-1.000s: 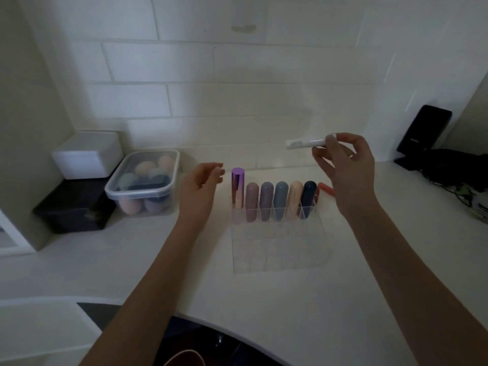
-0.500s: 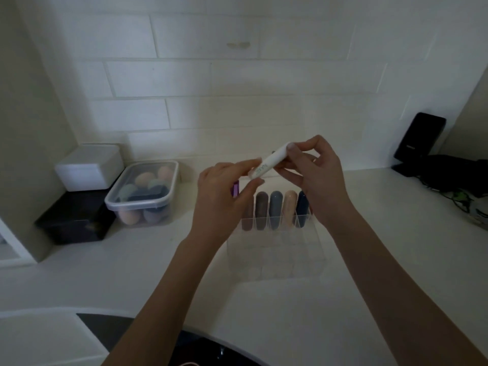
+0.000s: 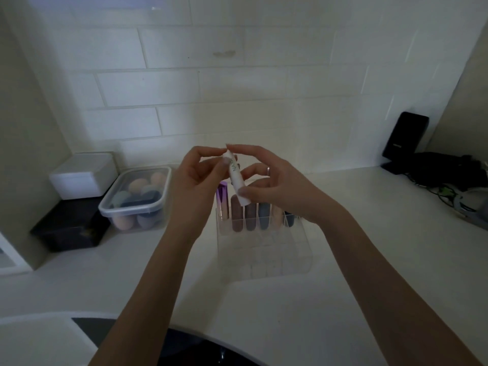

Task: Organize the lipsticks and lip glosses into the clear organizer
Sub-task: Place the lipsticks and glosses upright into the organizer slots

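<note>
A white table (image 3: 303, 299) below a tiled wall (image 3: 237, 88) is seen, with a clear organizer (image 3: 264, 249) nearest on it. Above the organizer a white tube (image 3: 237, 180) is held nearly upright, clamped in the grip of both the left hand (image 3: 195, 191) and the right hand (image 3: 280, 188). Behind, lipsticks (image 3: 250, 215) are stood in the organizer's back row, and a sponge box (image 3: 137, 198) is set to the left.

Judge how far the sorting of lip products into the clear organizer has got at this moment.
Done: the back row of the clear organizer holds six tubes, from the purple tube at its left end across. In hand: the left hand and right hand both hold a white tube nearly upright above that row. Left: slotting it into one of the empty front rows. No other loose tubes show.
</note>
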### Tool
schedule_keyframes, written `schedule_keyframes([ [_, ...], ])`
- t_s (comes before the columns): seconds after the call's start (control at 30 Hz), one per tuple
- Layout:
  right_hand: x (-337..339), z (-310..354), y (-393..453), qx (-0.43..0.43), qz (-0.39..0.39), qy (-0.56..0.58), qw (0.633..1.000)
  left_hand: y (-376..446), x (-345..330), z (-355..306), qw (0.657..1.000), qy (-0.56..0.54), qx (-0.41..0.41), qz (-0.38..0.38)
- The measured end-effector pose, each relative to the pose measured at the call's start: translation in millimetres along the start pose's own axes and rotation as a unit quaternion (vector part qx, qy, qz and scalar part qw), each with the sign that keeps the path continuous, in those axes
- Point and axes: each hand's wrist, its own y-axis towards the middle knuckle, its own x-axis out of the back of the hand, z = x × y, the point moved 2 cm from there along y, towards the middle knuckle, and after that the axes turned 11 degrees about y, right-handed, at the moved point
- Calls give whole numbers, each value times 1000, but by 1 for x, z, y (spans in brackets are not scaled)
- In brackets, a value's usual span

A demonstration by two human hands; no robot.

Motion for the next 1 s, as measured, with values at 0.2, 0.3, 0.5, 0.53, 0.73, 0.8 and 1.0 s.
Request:
schedule_keyframes([
  [0.2,-1,1,-1,-5,7,-13,1000,-2,2,-3,1000,19,-14,5],
  [0.3,-2,2,-1,-4,12,-23,1000,-4,1,-5,1000,23,-17,5],
  [0.5,-5,-1,-1,0,17,-43,999,-15,5,2,997,66,-11,-44],
  [0.53,-5,-2,0,-3,9,-42,999,-19,7,5,995,79,-10,-66],
  [0.73,-11,-13,5,36,-90,-75,992,-38,18,31,983,130,-6,-130],
  [0.8,-16,-16,6,60,-105,-120,985,-43,19,41,978,167,-8,-124],
  [1.0,-32,-14,4,89,-52,-334,937,-51,22,67,972,206,26,-108],
])
